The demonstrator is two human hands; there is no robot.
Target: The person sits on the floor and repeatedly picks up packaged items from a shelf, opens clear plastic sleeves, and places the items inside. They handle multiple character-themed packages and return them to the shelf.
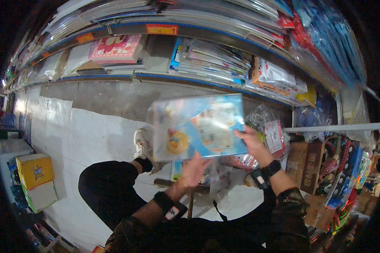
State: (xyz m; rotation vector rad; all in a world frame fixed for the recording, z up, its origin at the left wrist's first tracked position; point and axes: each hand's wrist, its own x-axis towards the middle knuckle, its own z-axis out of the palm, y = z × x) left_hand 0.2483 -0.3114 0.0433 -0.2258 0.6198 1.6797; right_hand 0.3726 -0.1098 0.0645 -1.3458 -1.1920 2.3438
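Observation:
A flat, glossy light-blue printed package in clear plastic (209, 126) spans the middle of the view, with a round yellow figure printed on it. My right hand (253, 144) grips its right edge, fingers on the front face. Below its lower edge is my left hand (194, 170), blurred, with fingers spread close to the package; whether they touch it I cannot tell. Under my hands, a low stool or bench (163, 182) is partly hidden by items in clear plastic. Both wrists wear black bands.
Shelves ahead hold stacked plastic-wrapped flat goods (212, 60), a pink box (117, 49) and a white-and-orange pack (278, 76). Cardboard boxes (304, 164) and colourful goods stand at right. A yellow box (35, 170) sits on a white one at left. Clear plastic wrapping (259, 115) lies beyond my right hand.

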